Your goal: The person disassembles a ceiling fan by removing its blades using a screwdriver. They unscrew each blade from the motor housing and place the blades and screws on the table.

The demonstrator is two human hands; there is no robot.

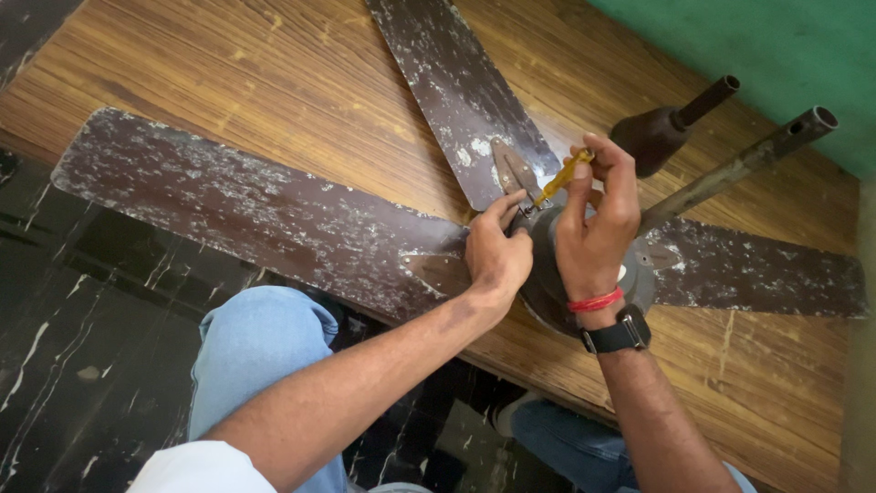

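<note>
A wood-grained worktop (pixel 274 82) stood over a black marble floor (pixel 82 319), with a green wall (pixel 776 46) at the far corner. The fingers (pixel 602 155) of the right hand (pixel 593 228) were closed around the yellow handle of a screwdriver (pixel 561 175), its tip angled down toward the blade bracket at the hub. The fingers (pixel 502 212) of the left hand (pixel 497 256) were pinched together at the screwdriver's tip, resting on the motor housing (pixel 547 274) of a brown ceiling fan that lay on the worktop. Three worn, paint-flecked blades spread out from the hub: a long one (pixel 246 210) to the left, one (pixel 456 91) pointing away, one (pixel 757 274) to the right. The fan's metal downrod (pixel 739 169) slanted up to the right, beside a dark canopy cup (pixel 662 132). The right wrist wore a red thread and a black watch (pixel 620 333). Blue-jeaned knees (pixel 260 351) showed below.
</note>
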